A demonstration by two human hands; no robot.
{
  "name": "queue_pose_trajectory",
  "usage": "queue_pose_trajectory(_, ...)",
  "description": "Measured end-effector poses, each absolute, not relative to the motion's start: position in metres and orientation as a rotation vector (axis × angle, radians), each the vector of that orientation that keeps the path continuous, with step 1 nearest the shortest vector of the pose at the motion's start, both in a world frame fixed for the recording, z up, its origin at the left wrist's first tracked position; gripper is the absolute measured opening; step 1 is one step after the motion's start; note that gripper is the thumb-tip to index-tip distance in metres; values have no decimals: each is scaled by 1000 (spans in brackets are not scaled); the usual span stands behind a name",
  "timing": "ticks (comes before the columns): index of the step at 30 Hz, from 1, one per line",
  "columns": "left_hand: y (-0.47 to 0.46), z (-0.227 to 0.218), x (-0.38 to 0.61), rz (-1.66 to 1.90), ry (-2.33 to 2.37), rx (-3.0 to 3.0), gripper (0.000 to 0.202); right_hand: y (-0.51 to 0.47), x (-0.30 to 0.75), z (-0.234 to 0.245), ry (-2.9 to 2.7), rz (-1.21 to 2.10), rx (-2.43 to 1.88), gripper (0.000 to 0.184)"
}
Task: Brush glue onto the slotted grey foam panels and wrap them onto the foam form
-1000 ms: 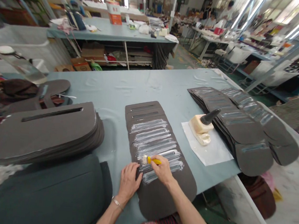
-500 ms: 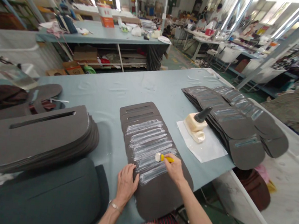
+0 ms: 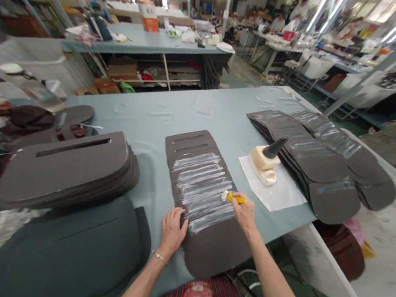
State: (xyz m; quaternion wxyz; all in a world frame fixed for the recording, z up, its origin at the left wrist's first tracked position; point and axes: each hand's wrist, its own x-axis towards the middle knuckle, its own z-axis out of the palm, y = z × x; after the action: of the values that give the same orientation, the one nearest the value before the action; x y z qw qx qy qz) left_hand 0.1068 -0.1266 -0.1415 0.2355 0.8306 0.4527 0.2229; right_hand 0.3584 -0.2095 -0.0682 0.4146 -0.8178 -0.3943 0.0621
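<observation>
I see white streaks (image 3: 204,198) over most of the panels (image 3: 216,253) mid-counter (image 3: 215,110); the twelve-o'clock slots (image 3: 193,141) look uncoated. Right hand (image 3: 240,204) closes round the brush (image 3: 235,198); left hand (image 3: 173,230), loosely open, touches the eight-o'clock edge. Streaked piles (image 3: 335,199): two o'clock.

A row of dark grey-brown, flat, round-cornered sheet panels (image 3: 205,192) lies on the pale blue-green table (image 3: 145,115), overlapping like shingles and running lengthwise away from the viewer. The two farthest strips each show a narrow crosswise slot; nearer ones carry wet-looking white streaks brushed across them, while the broad nearest panel is mostly uncoated. A small brush with a yellow handle and whitish bristles (image 3: 230,197) points leftward, its bristles at the streaks' right end; contact cannot be told.
</observation>
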Motion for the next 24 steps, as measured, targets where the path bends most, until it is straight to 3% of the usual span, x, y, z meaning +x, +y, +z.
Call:
queue_pose_trajectory(5,-137,-139,96,684,1238,2200,22,-207,271,-66,-1169,460,-1804,15)
queue_pose_trajectory(9,-154,-138,88,542,1067,2428,29,-208,249,-77,-1266,508,-1738,17)
queue_pose_trajectory(17,-160,-137,89,564,1114,2434,31,-248,397,-71,-882,147,-2195,23)
queue_pose_trajectory(24,-144,-139,76,701,1210,2020,27,-266,457,-40,-495,-3,-2220,30)
